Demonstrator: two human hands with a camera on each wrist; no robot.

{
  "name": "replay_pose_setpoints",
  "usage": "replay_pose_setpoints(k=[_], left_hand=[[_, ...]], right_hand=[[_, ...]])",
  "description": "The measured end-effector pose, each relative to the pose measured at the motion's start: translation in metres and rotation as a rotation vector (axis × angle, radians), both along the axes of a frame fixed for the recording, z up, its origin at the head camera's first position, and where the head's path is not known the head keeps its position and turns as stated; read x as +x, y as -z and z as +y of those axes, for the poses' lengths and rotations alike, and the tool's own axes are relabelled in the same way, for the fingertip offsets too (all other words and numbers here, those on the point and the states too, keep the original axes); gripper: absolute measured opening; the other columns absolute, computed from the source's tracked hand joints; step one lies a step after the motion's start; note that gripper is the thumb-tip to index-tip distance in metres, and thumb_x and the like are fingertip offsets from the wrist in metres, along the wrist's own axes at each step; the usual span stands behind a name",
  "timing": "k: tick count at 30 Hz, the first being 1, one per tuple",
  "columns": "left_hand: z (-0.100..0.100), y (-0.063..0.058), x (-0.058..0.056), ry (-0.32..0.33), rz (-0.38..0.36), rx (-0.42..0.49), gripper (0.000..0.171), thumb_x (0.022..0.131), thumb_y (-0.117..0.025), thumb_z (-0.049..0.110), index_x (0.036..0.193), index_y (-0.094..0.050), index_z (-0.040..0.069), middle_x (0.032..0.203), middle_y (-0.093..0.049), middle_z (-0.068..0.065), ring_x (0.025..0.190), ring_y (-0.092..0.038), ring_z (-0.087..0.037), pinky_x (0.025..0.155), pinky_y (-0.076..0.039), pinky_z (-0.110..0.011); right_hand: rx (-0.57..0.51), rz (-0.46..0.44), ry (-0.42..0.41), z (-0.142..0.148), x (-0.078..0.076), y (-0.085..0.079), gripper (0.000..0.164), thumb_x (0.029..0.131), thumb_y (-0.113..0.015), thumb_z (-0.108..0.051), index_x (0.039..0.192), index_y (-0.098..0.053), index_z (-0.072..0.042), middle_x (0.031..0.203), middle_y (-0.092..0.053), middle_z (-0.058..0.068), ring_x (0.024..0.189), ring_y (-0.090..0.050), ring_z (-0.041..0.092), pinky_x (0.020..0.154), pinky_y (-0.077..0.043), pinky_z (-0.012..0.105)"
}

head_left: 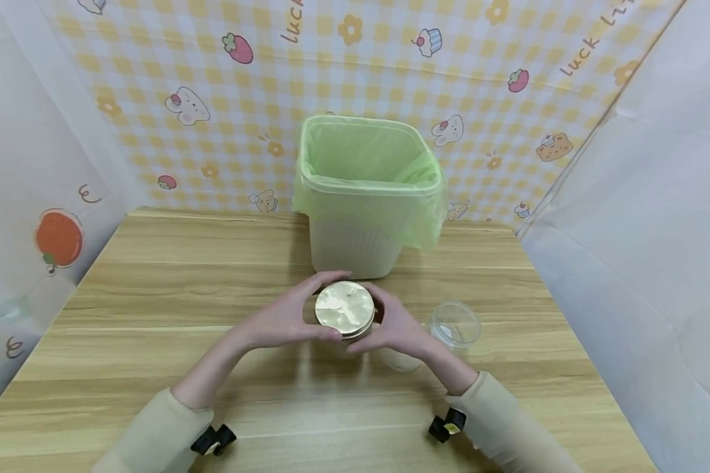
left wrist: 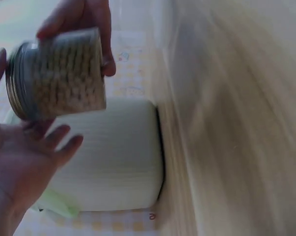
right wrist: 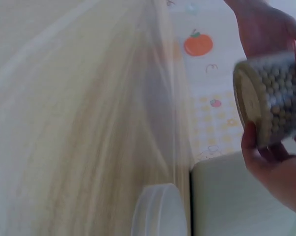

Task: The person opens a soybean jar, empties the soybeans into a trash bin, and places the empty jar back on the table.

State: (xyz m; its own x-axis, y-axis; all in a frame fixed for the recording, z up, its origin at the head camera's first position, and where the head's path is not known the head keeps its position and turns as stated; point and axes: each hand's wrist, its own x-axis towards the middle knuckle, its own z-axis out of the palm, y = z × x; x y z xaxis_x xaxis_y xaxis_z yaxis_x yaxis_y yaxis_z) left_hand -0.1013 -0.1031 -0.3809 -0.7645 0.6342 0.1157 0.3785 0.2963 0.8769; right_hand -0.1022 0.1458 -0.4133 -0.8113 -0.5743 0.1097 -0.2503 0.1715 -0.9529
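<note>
A clear jar point(left wrist: 71, 73) packed with small pale round pieces is held off the table between both hands. Its shiny gold top point(head_left: 344, 307) faces up in the head view. My left hand point(head_left: 281, 320) curves round the gold top from the left, thumb at the near edge and index finger at the far edge. From the right, my right hand point(head_left: 398, 323) grips the jar's side. In the right wrist view, a fingertip of the right hand point(right wrist: 278, 179) lies against the rim of the jar's base point(right wrist: 248, 98).
A pale bin point(head_left: 355, 243) with a green liner bag point(head_left: 367, 154) stands behind the jar. On the wooden table point(head_left: 171, 282), a round clear plastic container point(head_left: 457, 324) lies right of the hands, and a whitish round piece point(head_left: 400, 360) sits partly under the right wrist.
</note>
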Motion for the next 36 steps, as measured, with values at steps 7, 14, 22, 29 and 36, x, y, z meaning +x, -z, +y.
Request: replay_pose_setpoints(k=[7,14,22,29,36], left_hand=[[-0.0076,-0.0084,-0.0083,0.269,-0.056,0.009,0.097,0.080,-0.088,0.031,0.160,-0.033,0.029,0.169,-0.032,0.006,0.157,-0.029,-0.023,0.123,-0.028,-0.059],[-0.0067,-0.0088,-0.0110,0.462,-0.094,0.021,0.101,0.075,-0.092,0.020,0.159,-0.036,0.027,0.172,-0.023,0.008,0.160,-0.020,-0.021,0.126,-0.024,-0.054],[-0.0058,-0.0097,-0.0101,0.547,-0.142,0.056,0.100,0.074,-0.091,0.016,0.158,-0.038,0.024,0.174,-0.018,0.007,0.161,-0.018,-0.019,0.127,-0.024,-0.040],[-0.0055,-0.0075,-0.0081,0.463,-0.089,0.083,0.093,0.077,-0.090,0.019,0.155,-0.041,0.024,0.172,-0.023,0.005,0.162,-0.013,-0.023,0.126,-0.017,-0.061],[-0.0071,-0.0034,-0.0056,0.354,-0.047,0.082,0.093,0.077,-0.091,0.021,0.155,-0.041,0.025,0.171,-0.027,0.005,0.163,-0.007,-0.026,0.125,-0.012,-0.069]], right_hand=[[0.030,-0.014,-0.219,0.0052,-0.0025,-0.0030,0.097,0.065,-0.093,0.001,0.150,-0.046,-0.006,0.144,-0.057,0.017,0.129,-0.057,0.016,0.111,-0.048,0.030],[0.047,-0.029,-0.364,0.0039,-0.0024,-0.0052,0.100,0.060,-0.092,0.005,0.148,-0.044,0.000,0.142,-0.056,0.022,0.129,-0.057,0.015,0.115,-0.045,0.034],[0.012,-0.057,-0.445,0.0028,-0.0031,-0.0065,0.110,0.055,-0.091,0.007,0.152,-0.040,-0.003,0.146,-0.052,0.023,0.134,-0.053,0.018,0.120,-0.041,0.038],[0.018,-0.025,-0.348,0.0040,-0.0021,-0.0066,0.107,0.057,-0.092,0.003,0.151,-0.042,-0.002,0.143,-0.055,0.023,0.131,-0.055,0.016,0.117,-0.043,0.034],[0.037,0.034,-0.233,0.0025,0.0015,-0.0054,0.103,0.062,-0.094,-0.001,0.151,-0.043,-0.003,0.145,-0.056,0.019,0.131,-0.055,0.019,0.114,-0.046,0.032]])
